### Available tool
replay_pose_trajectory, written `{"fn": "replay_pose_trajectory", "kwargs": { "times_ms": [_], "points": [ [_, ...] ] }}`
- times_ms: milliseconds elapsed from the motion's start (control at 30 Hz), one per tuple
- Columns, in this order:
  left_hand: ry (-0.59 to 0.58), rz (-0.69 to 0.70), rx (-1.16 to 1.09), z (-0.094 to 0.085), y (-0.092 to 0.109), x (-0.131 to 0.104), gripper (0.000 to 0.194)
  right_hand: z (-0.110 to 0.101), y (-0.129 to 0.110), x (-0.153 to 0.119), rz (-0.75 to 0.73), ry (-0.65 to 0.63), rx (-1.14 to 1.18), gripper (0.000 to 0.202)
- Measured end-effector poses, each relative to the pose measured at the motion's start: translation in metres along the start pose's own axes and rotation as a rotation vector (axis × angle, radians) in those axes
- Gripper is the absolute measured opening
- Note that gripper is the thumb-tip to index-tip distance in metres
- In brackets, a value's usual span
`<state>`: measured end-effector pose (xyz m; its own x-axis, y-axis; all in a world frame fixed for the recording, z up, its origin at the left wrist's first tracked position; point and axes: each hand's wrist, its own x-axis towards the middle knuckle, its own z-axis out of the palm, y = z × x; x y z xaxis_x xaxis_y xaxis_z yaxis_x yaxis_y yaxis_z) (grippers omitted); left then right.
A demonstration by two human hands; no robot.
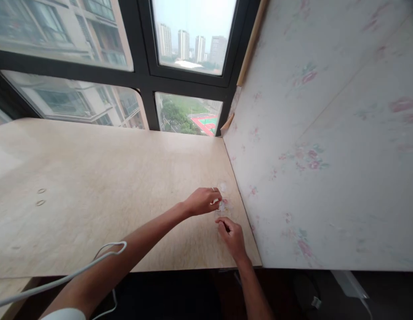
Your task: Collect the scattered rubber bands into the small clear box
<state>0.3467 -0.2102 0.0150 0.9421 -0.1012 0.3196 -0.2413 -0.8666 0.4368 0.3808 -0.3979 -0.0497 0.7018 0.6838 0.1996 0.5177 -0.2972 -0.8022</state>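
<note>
My left hand (204, 201), with a ring on one finger, reaches over the marble-look sill near its right side. Its fingers are curled in a pinch at the edge of a small clear plastic case (225, 205) with coloured bits in it. Just nearer to me, my right hand (232, 236) is closed, thumb against forefinger, close to the case. What either pinch holds is too small to make out. A second clear, roundish plastic piece (222, 186) lies just beyond my left hand.
Two thin rings or bands (41, 191) lie on the sill (126, 173) far left. A wall with flowered paper (293, 178) bounds the right side. Dark-framed windows (144, 80) stand behind. A white cable (69, 276) runs across my left forearm.
</note>
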Motion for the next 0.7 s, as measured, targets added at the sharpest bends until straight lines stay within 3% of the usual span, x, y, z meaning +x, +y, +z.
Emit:
{"fn": "replay_pose_trajectory", "kwargs": {
  "times_ms": [167, 367, 533, 700],
  "points": [
    [-0.052, 0.103, 0.058, 0.031, 0.005, 0.024, 0.015, -0.001, 0.000, 0.001, 0.006, -0.003, 0.070, 0.022],
    [-0.056, 0.134, 0.064, 0.036, 0.001, 0.023, 0.017, -0.001, 0.002, 0.002, 0.021, 0.001, 0.101, 0.021],
    [0.001, 0.071, 0.024, 0.027, -0.005, 0.006, 0.022, -0.002, 0.003, 0.002, 0.034, 0.015, 0.089, 0.023],
    [0.105, -0.048, -0.038, 0.021, -0.012, -0.038, 0.025, -0.003, 0.001, 0.001, 0.017, 0.017, 0.057, 0.025]
  ]
}}
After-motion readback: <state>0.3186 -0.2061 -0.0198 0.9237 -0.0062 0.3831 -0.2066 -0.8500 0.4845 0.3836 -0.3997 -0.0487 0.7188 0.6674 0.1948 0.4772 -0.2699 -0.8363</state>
